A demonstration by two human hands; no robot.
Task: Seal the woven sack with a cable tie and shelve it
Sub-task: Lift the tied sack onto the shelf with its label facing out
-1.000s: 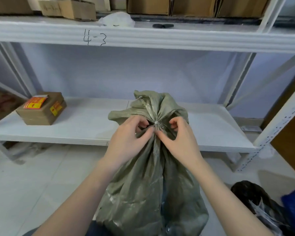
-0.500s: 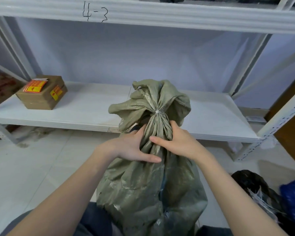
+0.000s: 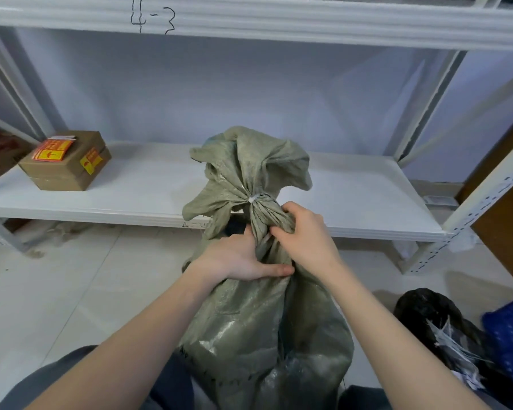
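Head view: both hands grip the gathered neck of the woven sack, just below the tie.
Left hand [image 3: 237, 258]: fingers wrapped round the sack's neck from the left, thumb lying flat across the front of the cloth.
Right hand [image 3: 305, 235]: fingers curled into the bunched cloth on the right side, just under the tie and a little higher than the left hand.
Cable tie [image 3: 255, 198]: pale, cinched tight around the neck; the loose mouth of the sack flares out above it.
Woven sack [image 3: 264, 335]: grey-green, standing upright between the person's arms, in front of the lower shelf and not on it.
Lower shelf [image 3: 353, 202]: white board of a metal rack, directly behind the sack's top.
Cardboard box [image 3: 65, 167]: on the shelf's left end, well apart from the sack, with red and yellow stickers.
Upper shelf beam [image 3: 279, 22]: marked "4-3" by hand.
Black bag [image 3: 439, 329]: on the floor at lower right, beside something blue at the frame edge.
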